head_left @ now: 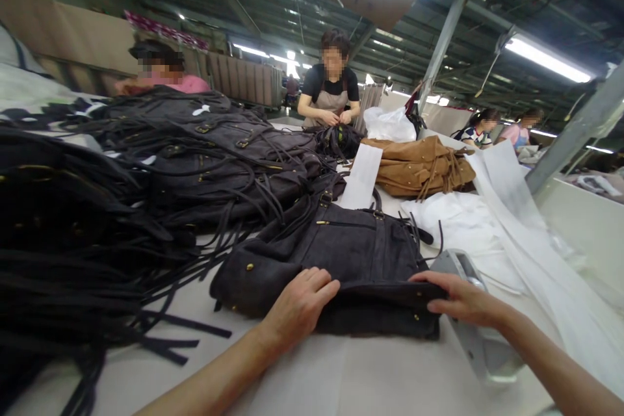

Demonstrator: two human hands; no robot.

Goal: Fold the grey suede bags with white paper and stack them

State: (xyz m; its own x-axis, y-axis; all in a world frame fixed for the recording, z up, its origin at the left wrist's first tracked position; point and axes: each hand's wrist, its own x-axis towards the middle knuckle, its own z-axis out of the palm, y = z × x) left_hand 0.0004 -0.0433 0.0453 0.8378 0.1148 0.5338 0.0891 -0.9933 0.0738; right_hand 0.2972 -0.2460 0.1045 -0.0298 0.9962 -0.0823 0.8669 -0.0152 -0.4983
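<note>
A dark grey handbag (351, 253) lies flat on the white table (312, 370) in front of me, its base toward me and its buckled straps pointing away. A short zip and small brass studs show on it. My left hand (303, 304) has its fingers curled over the near edge of the bag, left of the middle. At the right near corner my right hand (458, 298) grips the bag between thumb and fingers. The undersides of my left fingers are hidden. A grey metal tape dispenser (490, 344) stands just beyond and under my right wrist.
Piled dark bags (219, 143) with loose straps fill the left side. Brown bags (414, 166), a white paper sheet (363, 175) and white wrapping (463, 234) lie at the back right. Across the table, a person (331, 88) handles a dark bundle; another person (168, 71) is behind the pile.
</note>
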